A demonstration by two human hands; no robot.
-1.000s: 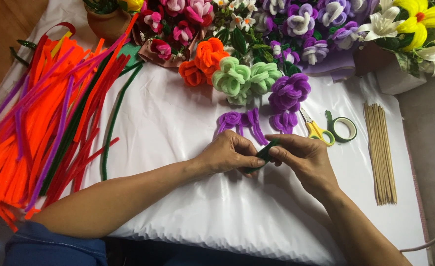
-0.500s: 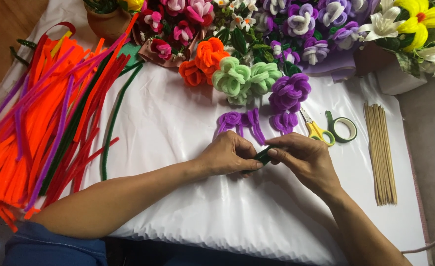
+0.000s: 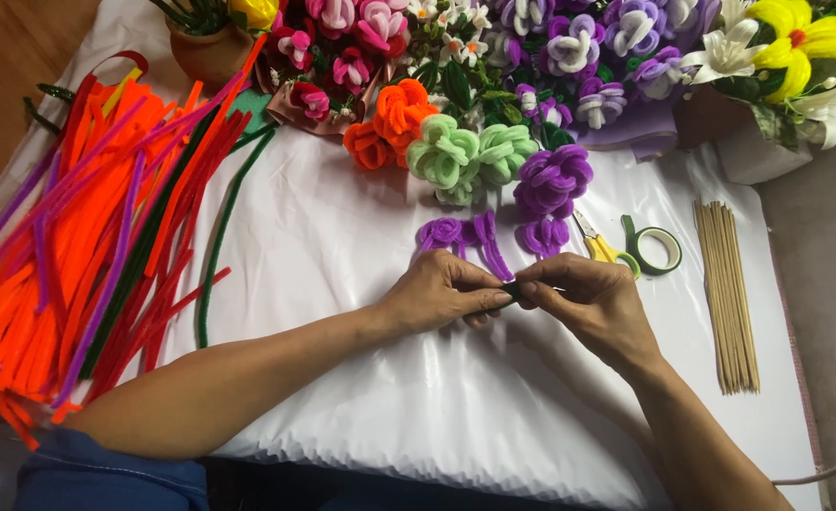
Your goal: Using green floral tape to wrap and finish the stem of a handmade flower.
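I see my left hand (image 3: 441, 289) and right hand (image 3: 593, 303) meeting fingertip to fingertip over the white cloth (image 3: 342, 237), both pinching a small dark green piece (image 3: 512, 290) held between them. Just beyond the hands lie purple coils (image 3: 460, 232) and a purple flower (image 3: 553, 177). Past my right hand sit yellow scissors (image 3: 599, 248) and a roll of green tape (image 3: 652, 250), with wooden sticks (image 3: 725, 293) further right. Far off my left hand lies a heap of colored pipe cleaners (image 3: 77, 246).
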